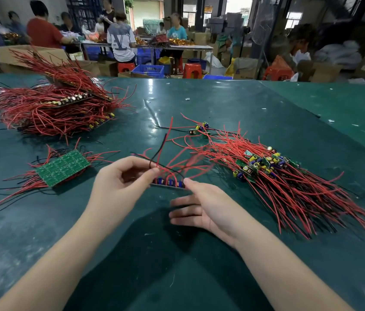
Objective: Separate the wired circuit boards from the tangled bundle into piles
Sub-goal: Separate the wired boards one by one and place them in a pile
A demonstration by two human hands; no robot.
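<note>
The left hand (118, 180) is pinching the board strip (168, 183) by its wires; the right hand (201, 209), fingers spread, is touching the strip's other end.

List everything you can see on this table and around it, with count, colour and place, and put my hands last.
Table: one, dark green, fills the foreground.
Big bundle: one, red wires, far left.
Green panel: one, on red and black wires, left of the hands.
Strip: one, blue parts, red and black wires, between the hands.
Right pile: one, red wires, small green boards, right.
Loose boards: a few, centre, behind the hands.
People: several, seated and standing at far tables.
Stools: red, on the floor beyond the table.
Crates: blue, beside the stools.
Left hand: pinches the strip's wires.
Right hand: touches the strip's end.
</note>
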